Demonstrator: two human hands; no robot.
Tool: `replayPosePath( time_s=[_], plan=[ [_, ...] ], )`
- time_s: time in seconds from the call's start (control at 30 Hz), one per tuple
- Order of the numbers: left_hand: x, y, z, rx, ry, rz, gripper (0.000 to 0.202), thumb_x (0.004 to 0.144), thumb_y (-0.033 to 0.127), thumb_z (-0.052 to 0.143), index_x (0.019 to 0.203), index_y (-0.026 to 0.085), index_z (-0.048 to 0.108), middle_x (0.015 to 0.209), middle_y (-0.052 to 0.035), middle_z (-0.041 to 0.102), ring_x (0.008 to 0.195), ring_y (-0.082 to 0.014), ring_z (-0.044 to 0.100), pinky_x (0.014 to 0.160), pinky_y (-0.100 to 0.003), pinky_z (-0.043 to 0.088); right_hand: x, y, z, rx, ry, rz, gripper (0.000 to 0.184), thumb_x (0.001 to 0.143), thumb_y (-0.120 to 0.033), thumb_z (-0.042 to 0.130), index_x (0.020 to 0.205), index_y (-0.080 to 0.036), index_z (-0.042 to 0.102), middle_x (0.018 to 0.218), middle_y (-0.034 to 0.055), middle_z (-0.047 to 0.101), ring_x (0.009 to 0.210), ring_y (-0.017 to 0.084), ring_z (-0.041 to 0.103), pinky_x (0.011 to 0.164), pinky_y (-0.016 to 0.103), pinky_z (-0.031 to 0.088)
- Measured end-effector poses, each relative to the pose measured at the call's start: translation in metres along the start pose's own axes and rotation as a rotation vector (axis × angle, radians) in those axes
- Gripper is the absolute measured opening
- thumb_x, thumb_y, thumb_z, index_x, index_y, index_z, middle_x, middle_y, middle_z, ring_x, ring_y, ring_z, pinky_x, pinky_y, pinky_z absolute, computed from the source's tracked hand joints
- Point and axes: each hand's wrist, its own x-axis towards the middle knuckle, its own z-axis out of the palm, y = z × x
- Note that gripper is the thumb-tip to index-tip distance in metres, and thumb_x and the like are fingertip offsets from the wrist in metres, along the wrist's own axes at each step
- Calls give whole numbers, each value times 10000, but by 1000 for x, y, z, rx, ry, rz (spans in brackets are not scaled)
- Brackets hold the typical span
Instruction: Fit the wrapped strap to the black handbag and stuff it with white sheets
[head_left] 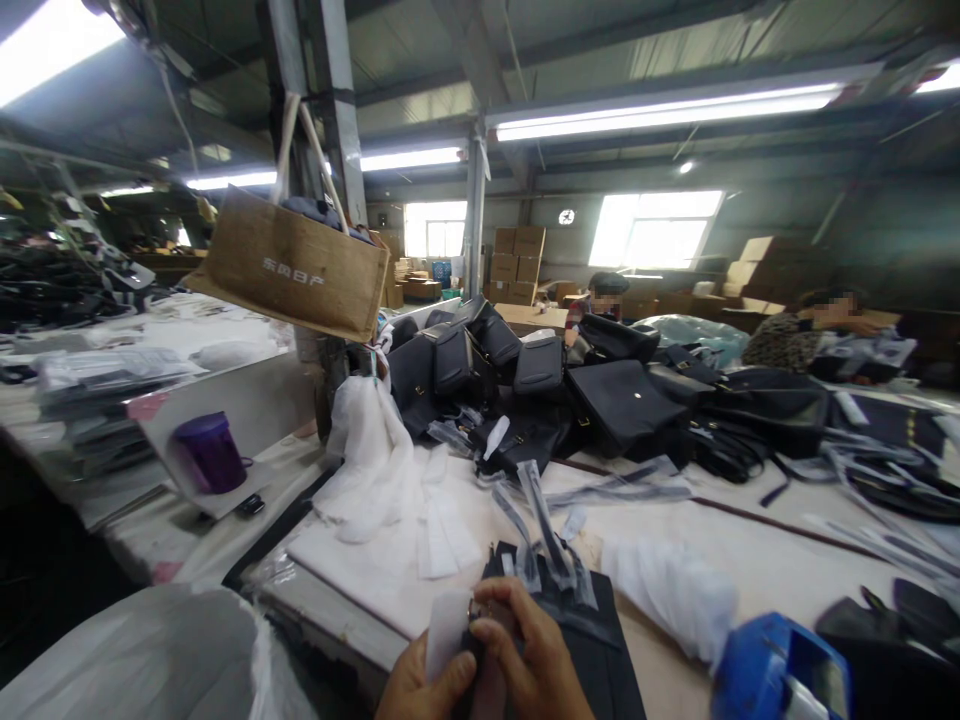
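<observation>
My left hand (424, 685) and my right hand (529, 655) meet at the bottom middle of the view, both closed. Together they pinch a small white slip (445, 628) against the top edge of a black bag (592, 650) that lies on the table in front of me. A small metal fitting shows between my fingertips. Clear plastic strips (544, 545) lie over the bag just beyond my fingers.
A heap of black bags (615, 400) covers the table's middle. White wrapping (375, 460) lies left, a blue tool (780, 670) at bottom right, a purple cup (210, 452) on the left bench. A brown tote (296, 265) hangs overhead. Two people sit at the far side.
</observation>
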Motion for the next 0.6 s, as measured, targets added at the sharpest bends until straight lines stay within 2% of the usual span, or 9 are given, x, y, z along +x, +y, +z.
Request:
replayPosePath(
  time_s=[0.1,0.33,0.43,0.53,0.6],
  plan=[
    [1,-4,-4,0,0,12,568,628,504,804,1060,145,720,940,-120,737,936,-314,651,819,-385,499,1,-1,0,9,-6,3,143,857,-180,547,989,-224,581,877,-4,657,813,155,638,737,216,474],
    [3,-4,-5,12,-21,33,551,661,497,785,1083,150,714,981,-132,735,941,-310,657,834,-390,492,3,-1,3,23,9,1,137,873,-200,538,1002,-221,579,884,0,653,821,149,632,739,208,468],
    [4,-6,-4,22,12,23,560,667,496,779,1103,154,703,1003,-127,737,965,-315,657,865,-394,490,3,-2,4,42,21,3,113,884,-245,539,981,-217,589,846,0,642,783,150,628,718,217,474],
    [5,-10,-5,85,87,34,565,676,512,763,1102,146,698,996,-125,746,996,-325,649,859,-386,497,2,2,0,153,39,90,218,874,-364,587,1035,-219,603,946,39,675,890,189,647,794,260,495],
    [6,-12,-7,104,120,39,555,693,522,743,1098,146,695,1024,-128,742,1003,-325,647,834,-379,508,-1,9,-2,369,70,242,392,875,-503,560,1153,-227,569,1076,87,682,996,233,645,848,325,510]
  ],
)
